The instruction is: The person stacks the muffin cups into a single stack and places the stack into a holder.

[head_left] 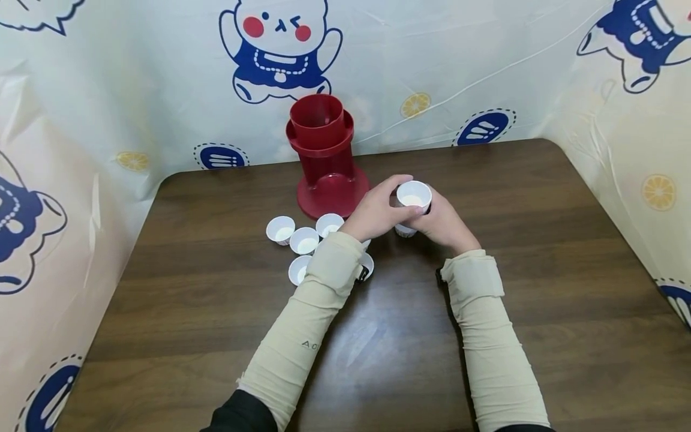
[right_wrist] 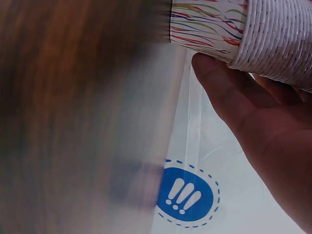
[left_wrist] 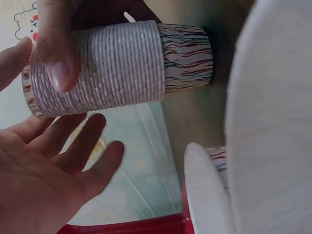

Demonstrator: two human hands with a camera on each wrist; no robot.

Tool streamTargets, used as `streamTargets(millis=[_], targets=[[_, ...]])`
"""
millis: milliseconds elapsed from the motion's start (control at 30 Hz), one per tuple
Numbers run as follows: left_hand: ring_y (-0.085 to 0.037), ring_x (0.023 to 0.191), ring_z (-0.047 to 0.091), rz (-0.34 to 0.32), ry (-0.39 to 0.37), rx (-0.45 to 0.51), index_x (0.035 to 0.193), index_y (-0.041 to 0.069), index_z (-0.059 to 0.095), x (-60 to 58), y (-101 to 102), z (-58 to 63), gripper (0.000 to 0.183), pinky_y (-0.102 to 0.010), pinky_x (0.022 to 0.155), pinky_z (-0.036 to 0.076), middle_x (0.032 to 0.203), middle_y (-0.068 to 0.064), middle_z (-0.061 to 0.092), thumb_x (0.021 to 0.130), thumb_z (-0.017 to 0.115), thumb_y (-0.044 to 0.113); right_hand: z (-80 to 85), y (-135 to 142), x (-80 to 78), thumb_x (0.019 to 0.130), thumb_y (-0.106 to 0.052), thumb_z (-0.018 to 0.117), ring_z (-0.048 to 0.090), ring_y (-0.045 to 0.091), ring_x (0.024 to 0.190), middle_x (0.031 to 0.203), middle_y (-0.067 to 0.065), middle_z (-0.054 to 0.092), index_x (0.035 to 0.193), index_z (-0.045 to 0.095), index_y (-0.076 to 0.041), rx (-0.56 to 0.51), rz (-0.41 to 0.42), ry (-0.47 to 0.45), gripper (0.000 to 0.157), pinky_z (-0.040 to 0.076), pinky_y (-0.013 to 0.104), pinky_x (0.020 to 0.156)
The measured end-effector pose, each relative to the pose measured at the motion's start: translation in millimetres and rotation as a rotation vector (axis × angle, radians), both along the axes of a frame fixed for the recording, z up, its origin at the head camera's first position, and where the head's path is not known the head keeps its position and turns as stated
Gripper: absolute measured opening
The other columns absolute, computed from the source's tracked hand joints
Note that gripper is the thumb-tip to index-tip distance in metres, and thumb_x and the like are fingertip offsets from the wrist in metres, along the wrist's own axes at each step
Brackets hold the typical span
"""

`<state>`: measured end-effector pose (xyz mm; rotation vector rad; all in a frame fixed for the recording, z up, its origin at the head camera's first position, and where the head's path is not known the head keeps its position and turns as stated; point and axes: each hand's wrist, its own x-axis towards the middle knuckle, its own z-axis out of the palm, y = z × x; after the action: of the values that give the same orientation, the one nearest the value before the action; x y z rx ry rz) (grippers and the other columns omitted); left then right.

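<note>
A tall stack of white paper cups with colourful wavy lines (left_wrist: pixel 122 63) stands upright on the table. My right hand (head_left: pixel 442 222) grips it from the right side, thumb across the nested rims. At its top, my left hand (head_left: pixel 375 211) has thumb and forefinger around the uppermost paper cup (head_left: pixel 414 195), pinching near its rim. A strip of printed wall shows below that rim in the left wrist view. The other left fingers (left_wrist: pixel 105 158) spread loosely beside the stack. In the right wrist view, the right fingers (right_wrist: pixel 224 87) lie along the stack's lower part.
A red stand with a cylindrical holder (head_left: pixel 330 162) rises at the back of the wooden table (head_left: pixel 189 336). Several single paper cups (head_left: pixel 305 241) stand left of the hands, some partly hidden by the left forearm. A printed curtain (head_left: pixel 432 54) surrounds the table's back and sides.
</note>
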<state>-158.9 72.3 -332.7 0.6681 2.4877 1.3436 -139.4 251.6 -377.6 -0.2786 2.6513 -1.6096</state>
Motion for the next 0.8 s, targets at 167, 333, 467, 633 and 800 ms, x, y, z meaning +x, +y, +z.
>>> streamTargets(millis=[167, 333, 467, 633, 800], targets=[[-0.016, 0.125, 0.051, -0.009, -0.041, -0.014, 0.151, 0.021, 0.048, -0.9, -1.0, -2.4, 0.070, -0.032, 0.102, 0.041, 0.145, -0.001, 0.054, 0.089, 0.077, 0.035, -0.3, 1.4, -0.4, 0.084, -0.011, 0.078, 0.053, 0.035, 0.110, 0.125, 0.023, 0.058, 0.138, 0.047, 0.007, 0.008, -0.002, -0.013, 0.064, 0.042, 0.050, 0.100], [-0.024, 0.145, 0.033, -0.094, -0.019, -0.184, 0.161, 0.026, 0.029, 1.7, -9.5, 5.0, 0.082, -0.042, 0.114, 0.030, 0.161, -0.001, 0.035, 0.093, 0.071, 0.042, 0.1, 0.5, -1.0, 0.086, -0.014, 0.078, 0.054, 0.034, 0.113, 0.127, 0.023, 0.058, 0.141, 0.045, 0.006, -0.003, 0.008, -0.022, 0.067, 0.041, 0.049, 0.101], [-0.034, 0.153, 0.007, -0.188, 0.007, -0.388, 0.163, 0.033, 0.011, 9.0, -22.4, 16.2, 0.090, -0.054, 0.119, 0.013, 0.167, -0.003, 0.016, 0.094, 0.066, 0.050, 0.6, -0.3, 0.8, 0.086, -0.022, 0.081, 0.055, 0.030, 0.113, 0.128, 0.019, 0.059, 0.143, 0.045, 0.001, -0.013, 0.001, -0.057, 0.071, 0.042, 0.047, 0.101], [-0.030, 0.153, 0.011, -0.240, 0.056, -0.445, 0.162, 0.027, 0.026, 21.7, -51.3, 39.1, 0.077, -0.052, 0.120, 0.013, 0.165, -0.004, 0.025, 0.097, 0.064, 0.046, 0.9, -1.3, 1.9, 0.085, -0.025, 0.082, 0.055, 0.031, 0.111, 0.125, 0.018, 0.060, 0.141, 0.047, 0.000, -0.014, -0.011, -0.079, 0.071, 0.042, 0.047, 0.100], [-0.021, 0.138, 0.043, -0.196, 0.099, -0.296, 0.153, 0.018, 0.046, 24.7, -100.4, 52.3, 0.060, -0.040, 0.111, 0.037, 0.153, -0.002, 0.046, 0.098, 0.067, 0.028, 1.1, -2.9, 1.8, 0.084, -0.023, 0.083, 0.055, 0.031, 0.110, 0.121, 0.020, 0.060, 0.138, 0.049, 0.002, -0.016, -0.021, -0.081, 0.069, 0.041, 0.047, 0.101]])
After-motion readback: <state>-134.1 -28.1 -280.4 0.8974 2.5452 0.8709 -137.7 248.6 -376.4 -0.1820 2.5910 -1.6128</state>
